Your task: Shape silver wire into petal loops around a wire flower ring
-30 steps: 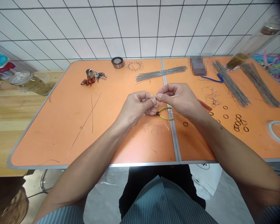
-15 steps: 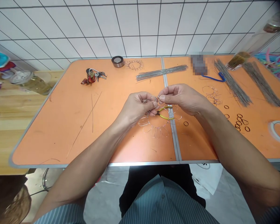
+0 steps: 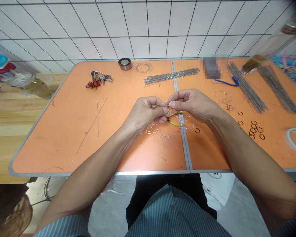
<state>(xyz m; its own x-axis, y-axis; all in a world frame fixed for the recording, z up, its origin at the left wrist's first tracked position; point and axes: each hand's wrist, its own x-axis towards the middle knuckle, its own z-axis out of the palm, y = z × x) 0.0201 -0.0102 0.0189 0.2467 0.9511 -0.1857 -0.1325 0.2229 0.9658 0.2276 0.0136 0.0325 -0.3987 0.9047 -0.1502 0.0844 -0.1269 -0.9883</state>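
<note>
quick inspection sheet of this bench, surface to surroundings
surface: orange folding table with a metal centre seam, loose wire strands lying on it
job's things: small wire piece pinched up by both hands; wire flower frame lying beneath them; yellow-handled pliers beside the frame
clutter: keys, tape roll, wire bundles, black rings
hands: left hand and right hand both pinching the wire, close together
cables: blue cord beside a blurred object
surroundings: white tiled wall, glass bottle, colourful pipe cleaners
</note>
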